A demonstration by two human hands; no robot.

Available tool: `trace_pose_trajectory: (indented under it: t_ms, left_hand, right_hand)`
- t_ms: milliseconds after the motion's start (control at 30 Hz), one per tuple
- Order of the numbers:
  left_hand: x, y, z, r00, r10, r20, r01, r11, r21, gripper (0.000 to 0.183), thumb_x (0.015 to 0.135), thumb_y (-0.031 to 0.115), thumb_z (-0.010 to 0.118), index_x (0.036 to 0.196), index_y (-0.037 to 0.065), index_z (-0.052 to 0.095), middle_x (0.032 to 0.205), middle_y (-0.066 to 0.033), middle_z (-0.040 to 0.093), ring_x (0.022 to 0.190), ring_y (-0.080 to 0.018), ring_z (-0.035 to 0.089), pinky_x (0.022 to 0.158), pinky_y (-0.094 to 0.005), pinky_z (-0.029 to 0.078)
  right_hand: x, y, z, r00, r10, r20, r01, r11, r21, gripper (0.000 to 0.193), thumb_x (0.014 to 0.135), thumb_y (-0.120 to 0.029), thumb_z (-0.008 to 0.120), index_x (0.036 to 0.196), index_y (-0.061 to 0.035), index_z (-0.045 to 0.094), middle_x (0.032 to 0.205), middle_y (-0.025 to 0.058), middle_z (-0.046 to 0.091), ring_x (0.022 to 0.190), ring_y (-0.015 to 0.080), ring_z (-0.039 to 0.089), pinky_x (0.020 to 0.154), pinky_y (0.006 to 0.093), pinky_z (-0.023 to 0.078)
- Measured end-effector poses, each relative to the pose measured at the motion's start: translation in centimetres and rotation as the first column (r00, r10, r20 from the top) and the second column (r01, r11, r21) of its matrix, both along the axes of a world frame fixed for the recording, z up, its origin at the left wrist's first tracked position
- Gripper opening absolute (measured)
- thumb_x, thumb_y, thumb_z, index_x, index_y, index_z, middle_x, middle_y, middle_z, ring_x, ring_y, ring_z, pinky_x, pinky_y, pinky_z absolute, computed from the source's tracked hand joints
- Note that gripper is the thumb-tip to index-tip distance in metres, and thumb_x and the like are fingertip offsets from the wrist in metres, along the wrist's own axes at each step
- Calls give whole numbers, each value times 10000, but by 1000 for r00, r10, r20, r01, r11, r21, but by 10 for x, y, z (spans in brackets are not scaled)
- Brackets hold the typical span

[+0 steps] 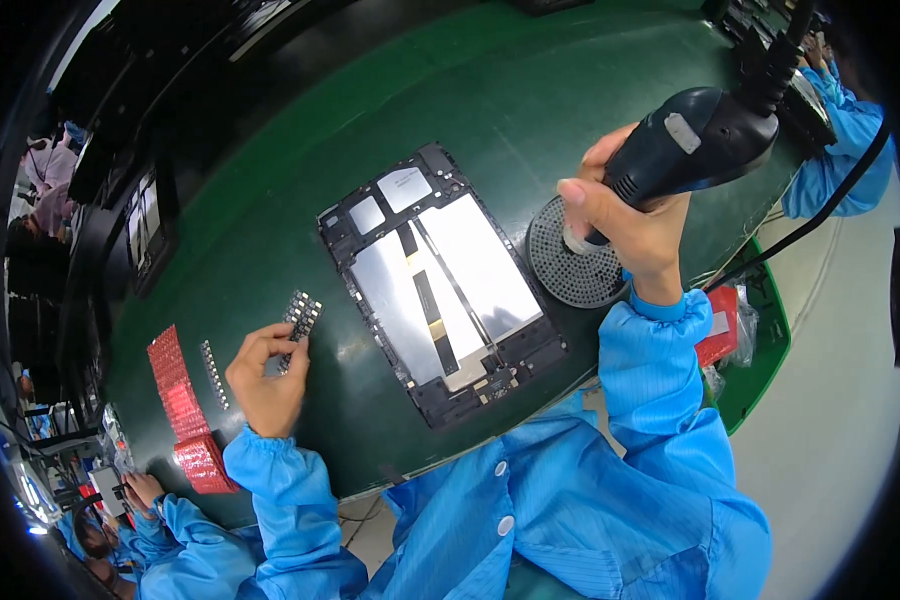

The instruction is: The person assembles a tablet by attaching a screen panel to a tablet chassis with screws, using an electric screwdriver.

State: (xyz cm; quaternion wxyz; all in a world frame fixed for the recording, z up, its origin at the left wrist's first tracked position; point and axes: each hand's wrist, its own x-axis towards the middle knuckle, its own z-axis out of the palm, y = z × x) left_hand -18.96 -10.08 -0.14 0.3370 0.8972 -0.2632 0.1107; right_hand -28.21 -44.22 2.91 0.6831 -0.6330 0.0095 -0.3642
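My left hand (267, 378) pinches a short strip of small black-and-silver parts (304, 312) between thumb and fingertips, just above the green table. In my right hand (635, 225) is a black corded electric screwdriver (685, 140), its lower end pointing down over a round grey plate full of small holes (562, 262). That tip is partly blurred, so I cannot tell whether it touches the plate. Between my hands lies an opened tablet (490, 270) with its inside facing up, showing silver battery panels, black ribbon cables and a dark frame.
Red bubble wrap (182, 400) and another strip of small parts (214, 375) lie left of my left hand. A green bin (765, 340) holding red and clear packaging stands beyond the table's right edge. The tool's black cable (820, 222) hangs at right. Co-workers sit on both sides.
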Motion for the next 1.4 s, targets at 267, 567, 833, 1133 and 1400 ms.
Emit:
trace_pose_trajectory:
  t_ms: [267,567,833,1133,1400]
  left_hand:
    - [10,30,-17,993,114,-23,-115,993,-41,81,715,-11,710,759,-24,644,744,-128,657,677,-226,647,628,-287,497]
    - [4,-4,-24,998,56,-35,-64,941,-332,93,745,9,713,830,0,676,753,-98,658,629,-190,627,565,-261,492]
    - [5,-8,-37,955,-11,-295,-154,835,-529,55,843,-38,587,895,-38,606,779,-102,661,618,-136,630,579,-235,500]
    - [6,-4,-33,967,-5,-256,-123,867,-482,124,850,-71,528,925,-34,619,826,-110,670,649,-157,655,579,-240,506]
    - [7,-2,-39,986,-32,-164,-57,857,-512,223,796,-127,475,933,-56,636,1003,-157,650,742,-211,683,641,-276,553]
  right_hand:
    - [-2,5,24,996,25,91,-23,999,-27,258,740,43,685,957,13,548,630,47,559,492,123,547,460,252,442]
    - [90,116,56,943,332,41,-333,942,39,170,741,-13,727,853,13,602,604,45,609,473,91,564,433,219,420]
    - [115,151,31,897,431,-95,-437,898,-57,212,731,74,698,899,33,575,613,63,595,472,128,565,444,257,455]
    - [121,157,24,913,406,-49,-408,913,-28,146,734,29,700,834,31,594,576,46,602,457,94,560,423,217,411]
    - [112,160,24,888,453,-72,-459,874,-162,233,750,99,669,924,22,534,609,74,578,477,132,561,476,265,471]
